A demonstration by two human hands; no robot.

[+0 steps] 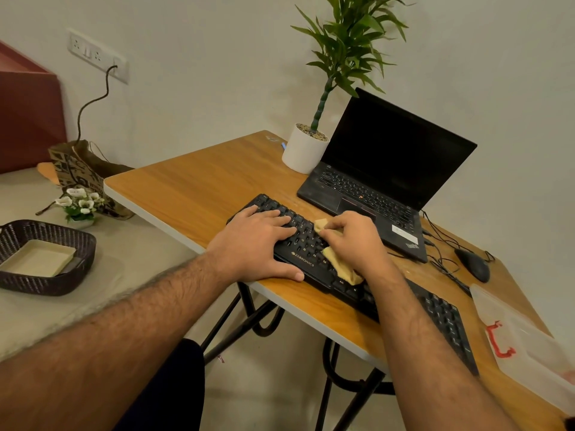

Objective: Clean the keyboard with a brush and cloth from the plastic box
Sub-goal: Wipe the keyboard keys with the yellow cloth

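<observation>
Cloth stage underway. Keyboard (311,253) lies along table (193,188) near edge. Left hand (258,241) flat, fingers straight, steadying its 9 o'clock end. Right hand (354,241) grips cloth (340,269) mid-keys. Box (522,340) at 3 o'clock. No brush visible; keys toward 4 o'clock probably left.

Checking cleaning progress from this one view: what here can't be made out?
Head view:
- Brush: not visible.
- Plastic box: cut off by the right edge, contents blurred.
- Keyboard: middle keys hidden by both hands, cloth, right forearm.
- Dust on keys: too small.
</observation>
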